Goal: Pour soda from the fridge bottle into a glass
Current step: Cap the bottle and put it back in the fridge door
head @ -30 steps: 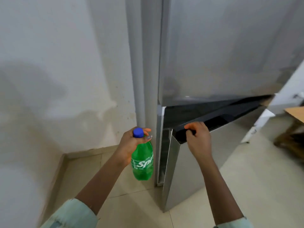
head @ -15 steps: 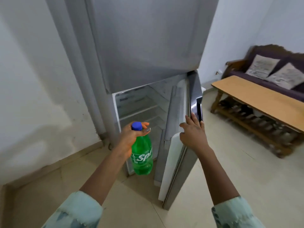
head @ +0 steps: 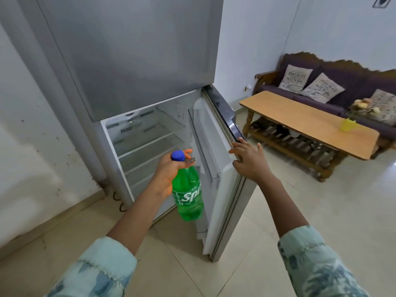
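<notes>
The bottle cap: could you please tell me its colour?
Blue cap on a green bottle; head view.

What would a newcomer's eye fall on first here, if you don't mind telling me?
The bright green soda bottle with its blue cap, held by the neck in the left hand at centre. Behind it the lower fridge door stands open on white shelves, the right hand resting on its edge. At right, a yellow cup sits on a wooden table before a purple sofa.
</notes>
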